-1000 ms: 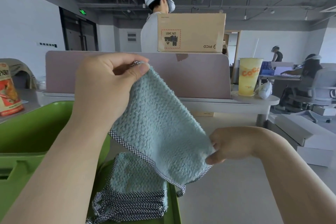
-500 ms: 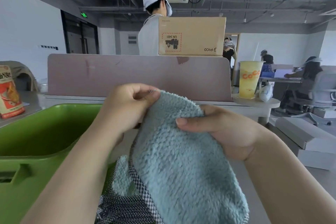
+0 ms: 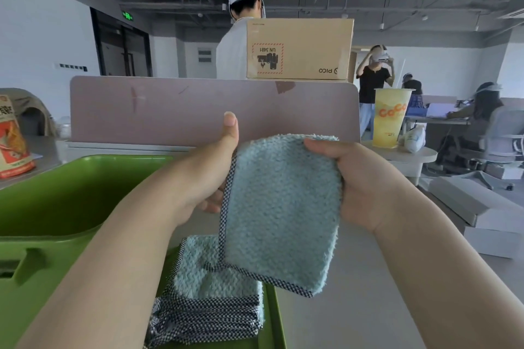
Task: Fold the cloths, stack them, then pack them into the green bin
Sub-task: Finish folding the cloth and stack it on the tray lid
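Fingers of the left hand and right hand clamp the folded cloth by its side edges, above the stack beside the green bin; squaring its hemmed corners before lowering it should keep the pile even.

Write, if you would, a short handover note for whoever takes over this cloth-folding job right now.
Left hand: holds the folded cloth at its left edge, thumb up.
Right hand: grips the cloth's upper right edge.
Things: the cloth is held in the air over the stack of folded cloths, which lies on a green surface beside the green bin.
Done: several cloths folded and stacked; this one looks folded.
Left: lay it on the stack, then pack the stack into the bin. No cloth shows in the part of the bin in view.
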Demonstrator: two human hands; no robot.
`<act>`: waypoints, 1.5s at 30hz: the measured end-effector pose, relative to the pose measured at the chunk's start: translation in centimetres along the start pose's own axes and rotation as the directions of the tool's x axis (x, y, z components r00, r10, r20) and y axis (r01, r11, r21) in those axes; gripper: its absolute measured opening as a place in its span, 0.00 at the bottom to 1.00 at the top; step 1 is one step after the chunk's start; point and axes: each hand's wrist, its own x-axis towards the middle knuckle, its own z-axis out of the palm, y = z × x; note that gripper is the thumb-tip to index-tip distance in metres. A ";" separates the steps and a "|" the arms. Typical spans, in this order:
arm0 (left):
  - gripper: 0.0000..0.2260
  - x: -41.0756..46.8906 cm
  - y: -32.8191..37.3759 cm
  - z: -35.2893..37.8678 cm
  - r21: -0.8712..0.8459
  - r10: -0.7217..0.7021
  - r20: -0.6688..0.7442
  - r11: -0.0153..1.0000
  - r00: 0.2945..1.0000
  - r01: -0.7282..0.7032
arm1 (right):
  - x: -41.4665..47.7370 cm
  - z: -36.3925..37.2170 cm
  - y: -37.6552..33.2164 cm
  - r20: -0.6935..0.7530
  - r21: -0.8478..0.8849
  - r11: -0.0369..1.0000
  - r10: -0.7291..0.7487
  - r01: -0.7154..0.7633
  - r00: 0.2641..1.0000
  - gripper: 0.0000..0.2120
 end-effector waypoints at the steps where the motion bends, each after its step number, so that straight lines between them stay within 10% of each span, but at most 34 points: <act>1: 0.36 0.0 0.0 0.0 -0.012 0.027 0.007 1.000 1.000 -0.026 | 0.1 0.0 0.0 0.000 0.016 1.000 0.001 -0.001 1.000 0.10; 13: 0.03 0.5 0.1 -0.3 -0.067 0.392 -0.293 0.901 0.872 -0.428 | 0.1 0.1 0.4 0.089 -0.062 0.997 0.046 -0.041 0.995 0.08; 21: 0.03 0.7 -0.3 -0.5 -0.062 0.391 -0.320 0.900 0.863 -0.431 | 0.7 -0.5 0.2 -0.115 -0.041 0.985 -0.173 0.169 0.978 0.08; 31: 0.14 0.4 -0.2 -1.1 -0.094 0.467 -0.237 0.862 0.852 -0.498 | -1.2 -2.0 -1.8 0.095 -0.306 0.892 -0.319 0.332 0.943 0.17; 45: 0.05 0.6 -0.2 -0.8 0.255 0.536 -0.312 0.842 0.785 -0.475 | -0.9 -2.4 -1.6 -0.007 -0.657 0.649 -0.516 0.385 0.857 0.09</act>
